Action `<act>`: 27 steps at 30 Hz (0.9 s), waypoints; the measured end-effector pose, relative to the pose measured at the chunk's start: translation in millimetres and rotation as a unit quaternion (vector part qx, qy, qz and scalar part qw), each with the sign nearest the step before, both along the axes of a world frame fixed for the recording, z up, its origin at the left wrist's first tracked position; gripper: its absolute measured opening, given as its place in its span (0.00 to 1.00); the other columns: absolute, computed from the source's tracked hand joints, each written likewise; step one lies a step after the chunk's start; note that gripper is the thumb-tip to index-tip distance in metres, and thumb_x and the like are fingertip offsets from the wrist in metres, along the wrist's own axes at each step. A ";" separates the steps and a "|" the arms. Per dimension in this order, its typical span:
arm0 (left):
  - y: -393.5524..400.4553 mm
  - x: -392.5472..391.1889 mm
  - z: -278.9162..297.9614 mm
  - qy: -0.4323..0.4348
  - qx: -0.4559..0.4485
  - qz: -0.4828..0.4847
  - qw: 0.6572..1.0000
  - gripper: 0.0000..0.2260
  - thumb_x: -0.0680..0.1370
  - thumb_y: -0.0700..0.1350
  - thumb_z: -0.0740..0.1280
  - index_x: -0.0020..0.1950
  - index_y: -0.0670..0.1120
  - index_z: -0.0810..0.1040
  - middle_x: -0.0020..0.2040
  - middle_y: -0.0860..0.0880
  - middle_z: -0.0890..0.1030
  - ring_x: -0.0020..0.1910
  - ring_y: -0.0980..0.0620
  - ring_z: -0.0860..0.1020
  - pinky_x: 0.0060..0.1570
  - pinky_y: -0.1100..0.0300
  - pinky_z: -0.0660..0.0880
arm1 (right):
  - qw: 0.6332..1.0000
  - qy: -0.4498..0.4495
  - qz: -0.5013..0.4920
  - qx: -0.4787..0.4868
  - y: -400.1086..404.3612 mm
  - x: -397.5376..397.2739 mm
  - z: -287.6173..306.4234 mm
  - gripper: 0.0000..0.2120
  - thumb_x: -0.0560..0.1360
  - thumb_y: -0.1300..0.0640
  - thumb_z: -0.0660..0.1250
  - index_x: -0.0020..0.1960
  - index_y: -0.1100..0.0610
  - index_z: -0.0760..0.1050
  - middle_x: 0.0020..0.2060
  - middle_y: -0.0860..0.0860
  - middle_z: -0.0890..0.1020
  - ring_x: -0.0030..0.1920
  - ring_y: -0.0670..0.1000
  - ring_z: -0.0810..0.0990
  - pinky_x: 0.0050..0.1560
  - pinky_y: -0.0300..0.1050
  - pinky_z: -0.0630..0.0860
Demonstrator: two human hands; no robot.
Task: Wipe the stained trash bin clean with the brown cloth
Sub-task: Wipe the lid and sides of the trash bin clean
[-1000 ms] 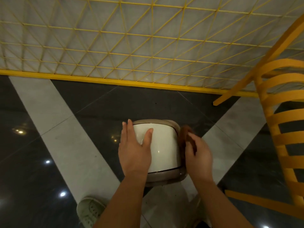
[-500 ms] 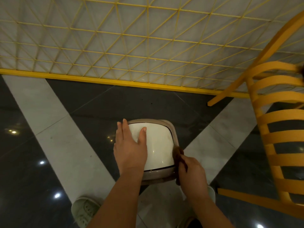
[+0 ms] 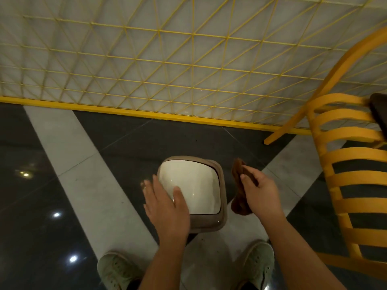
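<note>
Trash bin [image 3: 194, 187] under flat, relaxed left hand [image 3: 165, 204]; right hand [image 3: 259, 195] grips brown cloth [image 3: 238, 185] beside it.

This looks like a public indoor space such as a café or lobby rather than a home: a polished dark tile floor [image 3: 62, 237] crossed by pale diagonal bands reflects ceiling lights, a yellow wire-grid partition [image 3: 167, 70] fronts the wall, and a matching yellow slatted chair [image 3: 354, 181] stands beside it.
</note>
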State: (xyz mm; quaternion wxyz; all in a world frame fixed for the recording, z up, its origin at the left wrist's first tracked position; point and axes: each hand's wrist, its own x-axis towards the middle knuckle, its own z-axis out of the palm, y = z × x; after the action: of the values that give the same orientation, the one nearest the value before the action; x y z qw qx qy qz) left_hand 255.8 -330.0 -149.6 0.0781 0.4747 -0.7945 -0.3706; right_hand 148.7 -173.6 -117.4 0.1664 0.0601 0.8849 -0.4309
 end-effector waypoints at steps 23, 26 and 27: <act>10.9 31.6 -10.4 0.075 0.079 -0.025 0.994 0.52 0.63 0.52 0.79 0.76 0.53 0.47 0.77 0.53 0.51 0.76 0.52 0.48 0.72 0.51 0.54 | 0.859 0.278 0.403 0.149 -100.0 -32.3 -15.8 0.15 0.80 0.54 0.60 0.65 0.53 0.75 0.64 0.51 0.77 0.66 0.51 0.71 0.70 0.45 0.59; 0.6 29.3 -13.8 0.079 0.077 -0.054 0.992 0.52 0.64 0.51 0.78 0.76 0.53 0.46 0.77 0.54 0.48 0.76 0.54 0.43 0.71 0.53 0.51 | 0.941 0.153 0.269 0.139 -86.6 -46.9 -31.2 0.15 0.82 0.52 0.55 0.64 0.52 0.75 0.56 0.53 0.81 0.56 0.52 0.76 0.60 0.48 0.70; -6.0 28.6 -14.7 0.072 0.077 -0.072 0.992 0.52 0.64 0.51 0.78 0.76 0.54 0.45 0.77 0.55 0.47 0.76 0.55 0.42 0.72 0.53 0.50 | 0.952 0.127 0.248 0.123 -79.8 -45.4 -36.4 0.16 0.82 0.51 0.55 0.64 0.51 0.75 0.55 0.52 0.81 0.54 0.51 0.77 0.57 0.47 0.72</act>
State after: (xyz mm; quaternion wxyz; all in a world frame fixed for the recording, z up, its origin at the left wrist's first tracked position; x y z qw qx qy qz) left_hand 284.4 -336.0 -164.3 0.0714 0.3933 -0.7879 -0.4684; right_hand 103.3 -253.4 -153.8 0.1454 -0.1970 0.9319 -0.2676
